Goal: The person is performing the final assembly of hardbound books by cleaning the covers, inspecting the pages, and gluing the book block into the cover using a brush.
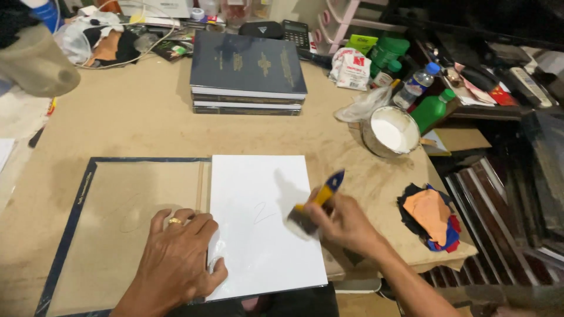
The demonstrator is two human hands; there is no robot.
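Right hand (343, 223) has its fingers clamped on a yellow-handled brush (314, 205), bristles on the white sheet (264, 226) at the bench's six o'clock. Left hand (176, 258) presses flat on the sheet's nine o'clock edge, fingers together. Sheet judged light, flexible, easily creased; best steadied at edges.

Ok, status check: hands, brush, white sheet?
Left hand flat on white sheet, pinning its left edge. Right hand grips brush over sheet. Glue pot clear, upper right.
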